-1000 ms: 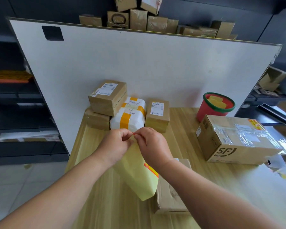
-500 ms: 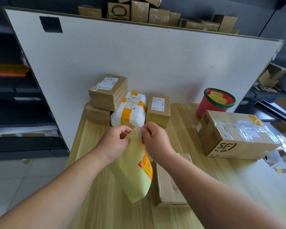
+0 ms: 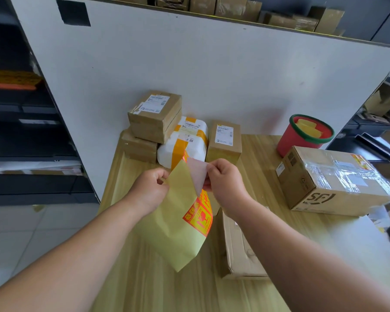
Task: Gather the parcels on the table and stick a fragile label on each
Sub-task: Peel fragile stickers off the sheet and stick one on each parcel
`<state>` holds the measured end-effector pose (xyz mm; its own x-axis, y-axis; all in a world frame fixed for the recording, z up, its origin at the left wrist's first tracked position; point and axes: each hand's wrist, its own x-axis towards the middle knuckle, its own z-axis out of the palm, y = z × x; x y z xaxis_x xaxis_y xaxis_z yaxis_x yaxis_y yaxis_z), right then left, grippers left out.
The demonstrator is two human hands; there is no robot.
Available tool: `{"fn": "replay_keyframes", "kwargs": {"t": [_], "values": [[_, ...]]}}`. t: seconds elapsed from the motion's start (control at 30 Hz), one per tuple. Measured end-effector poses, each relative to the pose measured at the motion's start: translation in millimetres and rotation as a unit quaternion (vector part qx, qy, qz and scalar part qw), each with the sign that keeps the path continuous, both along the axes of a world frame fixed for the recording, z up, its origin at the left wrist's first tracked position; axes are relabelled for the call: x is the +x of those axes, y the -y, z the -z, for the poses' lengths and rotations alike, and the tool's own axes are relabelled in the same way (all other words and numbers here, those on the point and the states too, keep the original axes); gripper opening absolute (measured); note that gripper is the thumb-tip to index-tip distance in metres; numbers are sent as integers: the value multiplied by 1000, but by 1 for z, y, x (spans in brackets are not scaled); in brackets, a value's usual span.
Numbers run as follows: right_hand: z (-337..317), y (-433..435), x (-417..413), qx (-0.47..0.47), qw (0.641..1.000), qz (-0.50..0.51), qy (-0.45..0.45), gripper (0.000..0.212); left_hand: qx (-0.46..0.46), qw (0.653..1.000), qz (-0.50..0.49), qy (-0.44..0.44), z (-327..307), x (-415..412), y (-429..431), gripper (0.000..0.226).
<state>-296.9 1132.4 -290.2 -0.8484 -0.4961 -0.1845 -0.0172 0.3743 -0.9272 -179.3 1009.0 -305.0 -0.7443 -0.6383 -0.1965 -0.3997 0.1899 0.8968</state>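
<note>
I hold a yellow label sheet (image 3: 178, 212) above the wooden table (image 3: 268, 154). My left hand (image 3: 148, 190) pinches the sheet's upper left edge. My right hand (image 3: 223, 179) pinches the corner of a fragile label (image 3: 197, 176), peeled half away with its pale back showing. Red-and-yellow labels (image 3: 199, 216) remain on the sheet's right side. At the back stand two stacked brown boxes (image 3: 154, 115), a white parcel with orange tape (image 3: 185, 143) and a small brown box (image 3: 223, 140). A flat brown parcel (image 3: 239, 246) lies under my right forearm. A large taped box (image 3: 331, 179) sits at right.
A red bucket with a green rim (image 3: 306, 134) stands at the back right. A white board (image 3: 212, 70) stands upright behind the table. Dark shelving (image 3: 20, 131) runs along the left, and more boxes (image 3: 245, 10) sit above the board.
My hands have moved apart. The right hand has peeled a label further off the sheet, and the sheet's printed labels now show more.
</note>
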Motion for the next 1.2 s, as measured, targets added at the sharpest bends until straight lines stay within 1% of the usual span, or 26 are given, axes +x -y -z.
{"fn": "replay_keyframes", "kwargs": {"t": [0.13, 0.4, 0.53, 0.6, 0.67, 0.7, 0.73, 0.77, 0.8, 0.87, 0.9, 0.97, 1.07, 1.13, 1.2], "values": [[5, 7, -4, 5, 1000, 23, 5, 19, 5, 999, -9, 32, 11, 2, 13, 14], [18, 19, -9, 20, 996, 82, -3, 19, -2, 995, -20, 96, 47, 4, 39, 24], [25, 22, -11, 15, 993, 118, -4, 20, -22, 989, -24, 147, 68, 9, 53, 30], [29, 22, -9, 31, 993, 113, 1, 20, -11, 985, -27, 169, 81, 14, 58, 28], [34, 23, -5, 46, 994, 101, -3, 19, -9, 979, -24, 203, 91, 21, 63, 18], [37, 24, -2, 53, 994, 95, -5, 19, -32, 971, -12, 236, 95, 22, 65, 29], [38, 24, 0, 61, 994, 90, -6, 20, -70, 961, -3, 266, 97, 22, 66, 45], [40, 25, 2, 70, 994, 86, -5, 20, -112, 956, -3, 272, 96, 20, 64, 53], [41, 25, 4, 76, 994, 82, -2, 20, -151, 959, -6, 240, 91, 17, 60, 51], [43, 26, 8, 82, 994, 78, 6, 20, -184, 977, -3, 112, 74, 7, 44, 33], [43, 26, 11, 82, 994, 78, 7, 20, -185, 981, 11, 52, 64, 2, 34, 25], [42, 24, 15, 73, 994, 77, 9, 20, -167, 985, 49, -19, 47, -6, 12, 17], [37, 18, 20, 46, 996, 71, 31, 21, -109, 989, 74, -65, 44, -15, -11, 21], [34, 11, 22, 33, 997, 58, 49, 22, -54, 994, 63, -72, 47, -19, -18, 23], [31, 1, 24, 12, 997, 42, 68, 23, 0, 995, 47, -86, 49, -21, -25, 18]]}}
